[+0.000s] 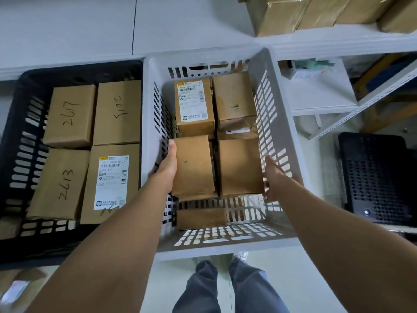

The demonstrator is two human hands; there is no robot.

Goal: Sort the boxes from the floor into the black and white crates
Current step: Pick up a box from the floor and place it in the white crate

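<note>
The white crate [225,249] stands in the middle and holds several brown boxes. My left hand [168,168] grips the left side of the near-left box [194,166], thumb along its upper edge. My right hand [274,177] is open beside the right side of the near-right box [240,166], fingertips at its lower corner. A labelled box [194,102] and a plain one [234,98] lie at the far end. Another box [200,219] sits lower at the near wall. The black crate [13,123] at left holds several boxes, some with handwritten numbers.
Wrapped brown parcels [316,12] sit on a shelf at the top right. A white metal shelf frame [320,91] stands right of the white crate. A black perforated crate [379,177] is at far right. My legs [225,288] are right behind the white crate.
</note>
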